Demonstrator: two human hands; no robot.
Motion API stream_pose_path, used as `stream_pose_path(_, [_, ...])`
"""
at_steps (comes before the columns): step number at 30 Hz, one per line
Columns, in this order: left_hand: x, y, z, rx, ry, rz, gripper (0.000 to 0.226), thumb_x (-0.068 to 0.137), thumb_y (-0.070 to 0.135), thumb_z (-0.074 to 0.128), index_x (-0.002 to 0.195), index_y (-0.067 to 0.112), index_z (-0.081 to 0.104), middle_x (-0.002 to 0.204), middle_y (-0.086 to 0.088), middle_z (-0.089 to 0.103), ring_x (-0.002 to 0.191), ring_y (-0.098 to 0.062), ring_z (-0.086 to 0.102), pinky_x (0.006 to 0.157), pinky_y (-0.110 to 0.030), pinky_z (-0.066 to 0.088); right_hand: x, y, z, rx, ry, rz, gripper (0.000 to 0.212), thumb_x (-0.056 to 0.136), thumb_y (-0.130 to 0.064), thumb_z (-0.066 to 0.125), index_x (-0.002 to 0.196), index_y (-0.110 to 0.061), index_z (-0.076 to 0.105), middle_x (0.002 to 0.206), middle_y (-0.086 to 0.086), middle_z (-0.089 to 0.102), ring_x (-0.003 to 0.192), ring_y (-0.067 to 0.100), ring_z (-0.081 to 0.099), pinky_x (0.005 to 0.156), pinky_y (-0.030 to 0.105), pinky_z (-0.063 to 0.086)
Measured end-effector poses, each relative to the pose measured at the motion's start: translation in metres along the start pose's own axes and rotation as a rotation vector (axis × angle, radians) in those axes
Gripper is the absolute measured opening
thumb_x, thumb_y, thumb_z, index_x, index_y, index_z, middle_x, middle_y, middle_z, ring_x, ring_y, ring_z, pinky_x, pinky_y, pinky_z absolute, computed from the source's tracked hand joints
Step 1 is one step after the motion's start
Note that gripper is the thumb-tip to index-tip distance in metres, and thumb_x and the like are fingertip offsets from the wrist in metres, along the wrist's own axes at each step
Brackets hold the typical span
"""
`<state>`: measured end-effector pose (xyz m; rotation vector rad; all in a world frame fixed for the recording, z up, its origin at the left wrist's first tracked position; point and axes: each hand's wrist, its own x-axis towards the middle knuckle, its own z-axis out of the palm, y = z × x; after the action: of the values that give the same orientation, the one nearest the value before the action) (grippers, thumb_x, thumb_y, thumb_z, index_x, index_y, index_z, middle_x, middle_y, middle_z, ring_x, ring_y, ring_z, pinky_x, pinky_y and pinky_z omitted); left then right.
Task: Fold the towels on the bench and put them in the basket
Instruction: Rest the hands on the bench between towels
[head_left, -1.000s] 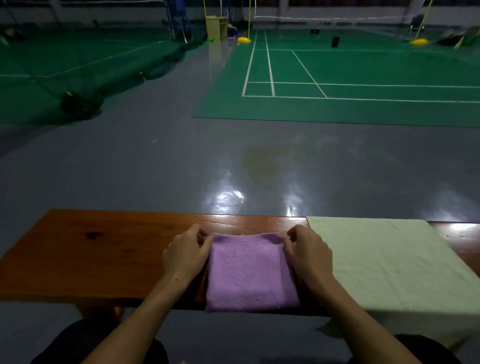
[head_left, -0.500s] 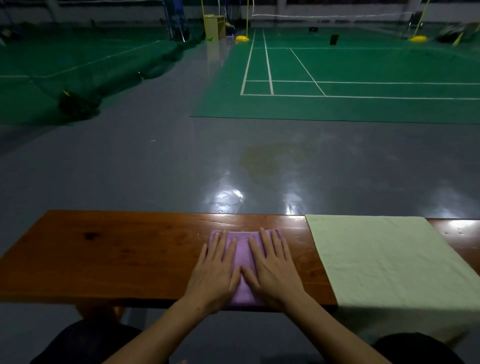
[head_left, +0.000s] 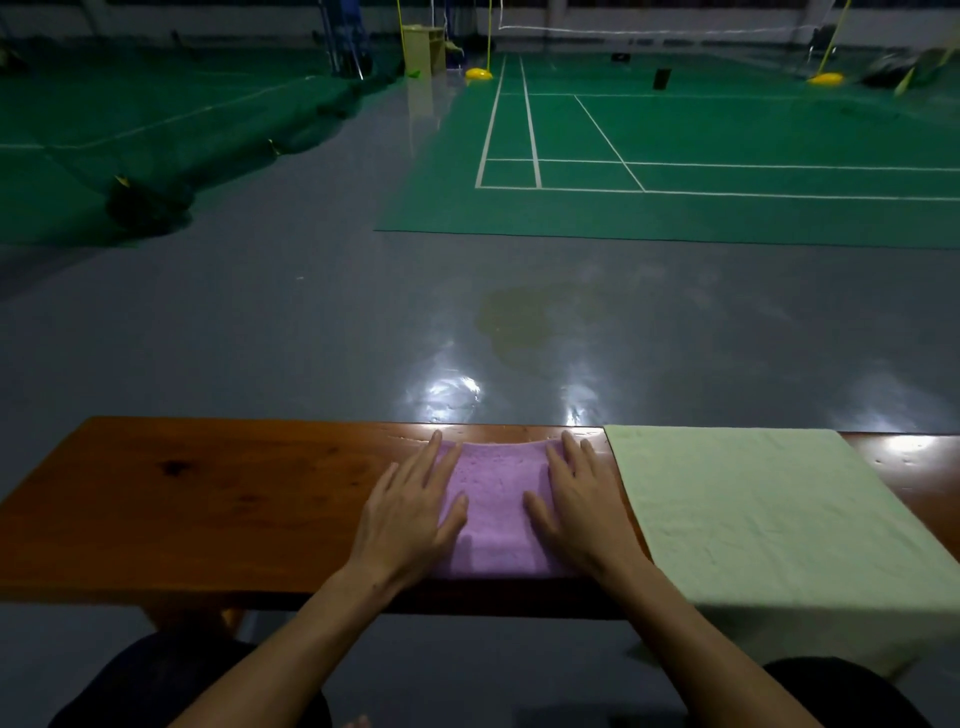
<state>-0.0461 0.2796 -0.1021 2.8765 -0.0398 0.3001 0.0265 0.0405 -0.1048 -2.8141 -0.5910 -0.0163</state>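
Both hands are lying flat with straight fingers, gripping nothing: the left hand (head_left: 410, 514) is pressing the left edge of the folded purple towel (head_left: 497, 506), the right hand (head_left: 582, 501) its right edge. The towel is sitting on the wooden bench (head_left: 218, 504), near its front edge, just left of a spread green towel (head_left: 769, 514).

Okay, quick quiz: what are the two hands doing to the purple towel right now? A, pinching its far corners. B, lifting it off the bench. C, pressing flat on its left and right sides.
C: the left hand and right hand lie flat with straight fingers on the sides of the purple towel, which rests on the bench.

Head view — forward, downward, close.
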Motion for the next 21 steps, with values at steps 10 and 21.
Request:
stream_pose_path(10, [-0.032,-0.015,-0.030,-0.208,-0.011,0.252,0.040,0.092,0.062,0.061,0.120,0.035,0.071,0.131,0.016,0.067,0.120,0.000,0.058,0.098,-0.030,0.054,-0.045,0.022,-0.048,0.316,-0.129,-0.170,0.041,0.097,-0.053,0.065,0.129,-0.028,0.065,0.119,-0.012,0.064,0.099,-0.003,0.058,0.082,0.013,0.047])
stream_pose_path(21, [-0.035,-0.036,-0.024,-0.040,-0.049,0.310,0.053,0.080,0.066,0.069,0.127,0.042,0.069,0.140,0.017,0.064,0.130,-0.005,0.059,0.104,-0.033,0.050,-0.041,0.045,-0.037,0.235,-0.195,-0.346,0.051,0.090,-0.065,0.067,0.133,-0.038,0.064,0.150,-0.020,0.051,0.136,-0.002,0.044,0.111,0.032,0.048])
